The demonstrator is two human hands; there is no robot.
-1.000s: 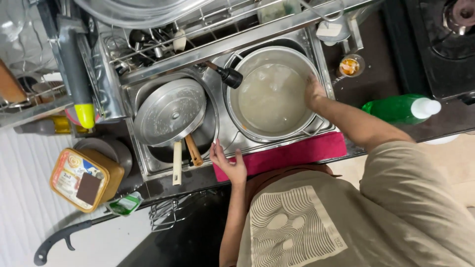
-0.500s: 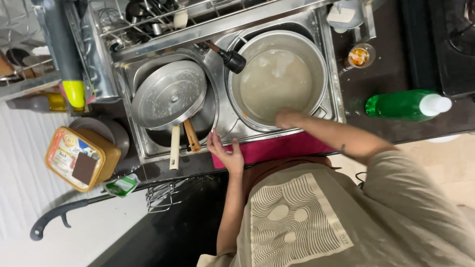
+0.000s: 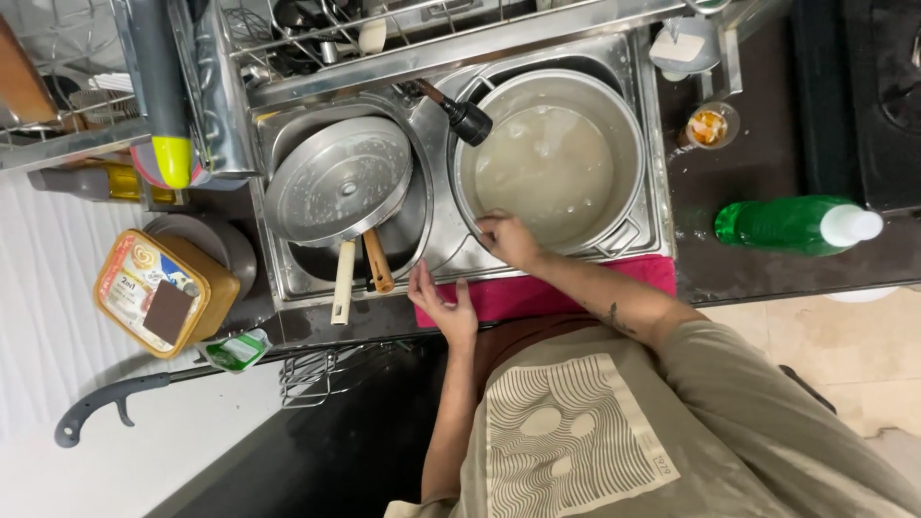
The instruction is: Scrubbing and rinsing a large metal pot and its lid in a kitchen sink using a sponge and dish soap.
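Note:
A large steel pot (image 3: 614,144) full of cloudy water sits in the right sink basin. My right hand (image 3: 508,240) is on the pot's near left rim with the fingers curled over the edge. My left hand (image 3: 446,302) rests on the front edge of the sink beside a pink cloth (image 3: 566,288), fingers apart and holding nothing. A black faucet head (image 3: 468,120) hangs over the pot's left rim. In the left basin lies a steel pan (image 3: 336,182), turned upside down, with pale and wooden handles (image 3: 355,273) sticking out toward me.
A green bottle with a white cap (image 3: 796,225) lies on the dark counter at the right. A small cup (image 3: 710,125) stands near the sink corner. A yellow tub with a sponge (image 3: 158,293) sits at the left. A dish rack (image 3: 317,24) runs along the back.
My right hand has slid along the pot's rim from the right side to the near left side. The left hand has stayed on the sink's front edge.

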